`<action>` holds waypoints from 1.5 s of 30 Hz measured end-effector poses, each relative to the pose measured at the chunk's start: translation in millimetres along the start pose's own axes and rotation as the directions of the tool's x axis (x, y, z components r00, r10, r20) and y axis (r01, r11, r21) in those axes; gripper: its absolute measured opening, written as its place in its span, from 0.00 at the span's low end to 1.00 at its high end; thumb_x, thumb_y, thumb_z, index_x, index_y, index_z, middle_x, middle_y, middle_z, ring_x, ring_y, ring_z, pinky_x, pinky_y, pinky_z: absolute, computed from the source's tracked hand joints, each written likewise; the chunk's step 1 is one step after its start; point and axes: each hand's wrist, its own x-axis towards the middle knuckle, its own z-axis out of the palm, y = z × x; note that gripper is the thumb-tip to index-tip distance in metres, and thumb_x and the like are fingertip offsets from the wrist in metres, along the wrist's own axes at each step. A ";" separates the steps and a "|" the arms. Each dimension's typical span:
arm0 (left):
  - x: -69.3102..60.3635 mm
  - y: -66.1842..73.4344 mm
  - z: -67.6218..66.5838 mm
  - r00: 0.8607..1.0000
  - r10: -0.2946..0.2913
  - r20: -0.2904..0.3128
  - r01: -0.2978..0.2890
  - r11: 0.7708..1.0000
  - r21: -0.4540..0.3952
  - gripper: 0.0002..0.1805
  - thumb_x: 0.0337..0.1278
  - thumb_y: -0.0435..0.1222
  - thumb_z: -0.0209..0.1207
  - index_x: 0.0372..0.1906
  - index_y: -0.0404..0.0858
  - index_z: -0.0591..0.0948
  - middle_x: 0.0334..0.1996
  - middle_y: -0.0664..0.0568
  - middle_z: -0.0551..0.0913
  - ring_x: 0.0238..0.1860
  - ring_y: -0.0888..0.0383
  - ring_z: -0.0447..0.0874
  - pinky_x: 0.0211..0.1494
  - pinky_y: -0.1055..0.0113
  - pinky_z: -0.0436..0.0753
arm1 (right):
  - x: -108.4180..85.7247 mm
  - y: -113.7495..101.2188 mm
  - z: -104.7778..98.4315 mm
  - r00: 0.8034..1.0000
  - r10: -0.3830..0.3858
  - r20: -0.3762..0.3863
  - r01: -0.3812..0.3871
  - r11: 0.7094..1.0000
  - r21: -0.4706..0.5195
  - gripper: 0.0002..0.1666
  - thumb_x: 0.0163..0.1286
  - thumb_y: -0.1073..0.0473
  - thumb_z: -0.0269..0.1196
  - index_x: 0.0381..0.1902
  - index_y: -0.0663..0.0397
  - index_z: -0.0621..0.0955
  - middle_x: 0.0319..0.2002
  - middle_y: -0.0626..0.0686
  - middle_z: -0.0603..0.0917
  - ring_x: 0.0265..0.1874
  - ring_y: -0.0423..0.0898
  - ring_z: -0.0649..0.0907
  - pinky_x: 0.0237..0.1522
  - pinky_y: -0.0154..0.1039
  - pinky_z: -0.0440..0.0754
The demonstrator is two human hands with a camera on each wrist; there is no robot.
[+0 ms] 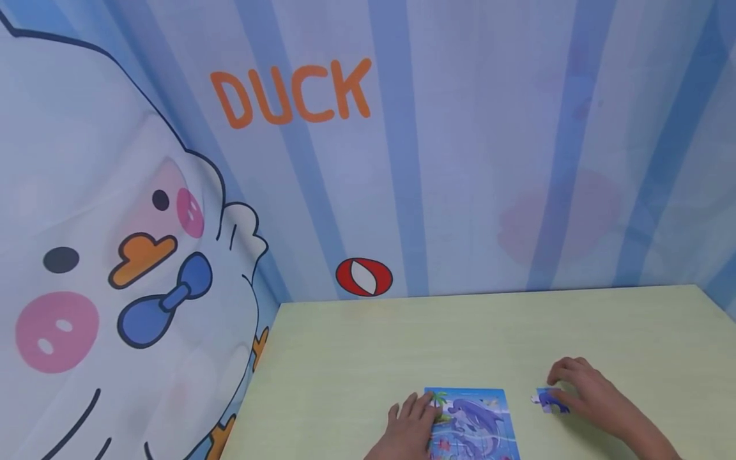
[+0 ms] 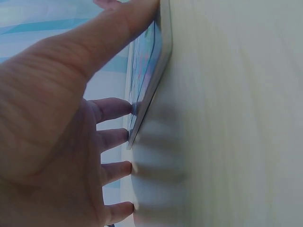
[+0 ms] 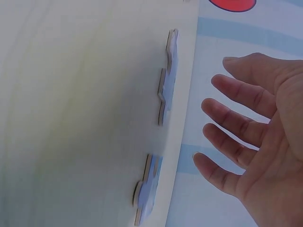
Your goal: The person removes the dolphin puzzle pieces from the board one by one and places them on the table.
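My left hand (image 1: 405,428) lies along the left edge of a jigsaw puzzle (image 1: 477,421) with purple dolphins on a blue sea. In the left wrist view, the thumb and some fingertips touch the board (image 2: 150,75), while the other fingers are spread at the tabletop. To the right of the puzzle, my right hand (image 1: 592,396) hovers by loose dolphin-patterned pieces (image 1: 549,401), covering part of them. Seen from the right wrist, one loose piece (image 3: 169,82) and another loose piece (image 3: 149,189) lie flat, apart from the fingers. Nothing shows in that hand's grasp.
A pale wood-grain table (image 1: 345,358) carries the puzzle near its front edge. Behind it hangs a striped blue cloth (image 1: 460,160) lettered DUCK. At the left, a large printed white duck (image 1: 86,191) covers the cloth beside the table.
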 end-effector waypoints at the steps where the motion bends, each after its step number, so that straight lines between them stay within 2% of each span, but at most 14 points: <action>1: -0.5 0.2 0.1 1.000 0.003 -0.003 -0.003 1.000 -0.002 0.35 0.65 0.61 0.58 0.70 0.49 0.69 0.77 0.53 0.58 0.76 0.47 0.55 0.68 0.41 0.65 | 0.5 -1.6 0.6 1.000 0.002 -0.003 -0.002 1.000 0.002 0.04 0.64 0.60 0.70 0.32 0.46 0.83 0.43 0.48 0.81 0.46 0.55 0.77 0.47 0.57 0.79; 9: -2.5 0.2 -1.1 1.000 0.009 -0.005 -0.009 1.000 -0.015 0.34 0.66 0.60 0.58 0.70 0.48 0.69 0.77 0.52 0.58 0.76 0.47 0.55 0.68 0.41 0.65 | 6.9 -9.5 6.0 0.996 -0.065 -0.059 0.064 0.998 -0.012 0.07 0.63 0.60 0.72 0.33 0.44 0.83 0.42 0.43 0.80 0.44 0.51 0.78 0.43 0.51 0.80; 14: -3.2 -0.3 -1.1 1.000 0.013 0.001 -0.013 0.999 -0.039 0.36 0.63 0.60 0.60 0.70 0.48 0.69 0.77 0.52 0.58 0.77 0.46 0.55 0.68 0.40 0.64 | 11.1 -15.3 10.4 0.990 -0.104 -0.094 0.103 0.995 -0.009 0.07 0.63 0.60 0.73 0.33 0.43 0.83 0.42 0.42 0.80 0.44 0.50 0.78 0.43 0.49 0.80; 20: -2.1 -0.2 1.8 1.000 0.015 -0.017 -0.015 1.000 -0.027 0.38 0.60 0.62 0.62 0.70 0.48 0.70 0.77 0.52 0.58 0.76 0.46 0.56 0.68 0.40 0.64 | 13.3 -24.3 13.6 0.982 -0.139 -0.127 0.141 0.990 0.002 0.06 0.65 0.61 0.71 0.34 0.43 0.84 0.43 0.40 0.80 0.44 0.48 0.78 0.43 0.48 0.80; 22: -1.6 0.0 2.3 1.000 0.013 -0.020 -0.014 1.000 -0.023 0.39 0.57 0.63 0.63 0.69 0.49 0.71 0.77 0.52 0.59 0.76 0.45 0.56 0.68 0.40 0.64 | 14.1 -27.2 14.1 0.978 -0.156 -0.138 0.159 0.987 0.010 0.06 0.66 0.61 0.71 0.35 0.43 0.84 0.43 0.39 0.79 0.44 0.47 0.78 0.43 0.47 0.80; 25: -1.2 1.0 1.9 1.000 0.012 -0.019 -0.012 1.000 -0.009 0.37 0.60 0.61 0.62 0.69 0.49 0.71 0.77 0.52 0.59 0.76 0.46 0.56 0.68 0.40 0.65 | 15.9 -30.0 15.0 0.968 -0.192 -0.160 0.196 0.981 0.011 0.06 0.66 0.61 0.70 0.35 0.43 0.83 0.43 0.39 0.79 0.44 0.46 0.78 0.42 0.45 0.80; 31: -1.2 0.8 -1.1 1.000 0.008 0.006 -0.008 1.000 0.002 0.42 0.57 0.65 0.63 0.71 0.50 0.69 0.78 0.53 0.57 0.77 0.47 0.54 0.69 0.42 0.63 | 21.0 -32.6 17.9 0.952 -0.236 -0.197 0.243 0.970 0.010 0.06 0.66 0.61 0.70 0.35 0.43 0.83 0.43 0.39 0.79 0.43 0.44 0.77 0.40 0.43 0.80; 39: -0.9 -0.8 -1.9 1.000 0.007 0.029 -0.007 1.000 -0.012 0.45 0.53 0.66 0.65 0.72 0.50 0.68 0.79 0.53 0.56 0.78 0.47 0.53 0.70 0.42 0.62 | 25.9 -43.8 20.1 0.968 -0.203 -0.147 0.210 0.977 0.037 0.05 0.67 0.61 0.69 0.36 0.44 0.83 0.45 0.42 0.80 0.46 0.48 0.77 0.44 0.48 0.80; 45: -3.2 -1.2 -2.7 1.000 0.021 0.008 -0.021 1.000 -0.006 0.45 0.53 0.65 0.65 0.73 0.50 0.68 0.78 0.53 0.56 0.77 0.47 0.53 0.69 0.42 0.63 | 30.5 -55.1 22.4 0.979 -0.172 -0.112 0.180 0.981 0.066 0.04 0.68 0.60 0.69 0.36 0.44 0.84 0.45 0.42 0.80 0.47 0.49 0.77 0.47 0.49 0.80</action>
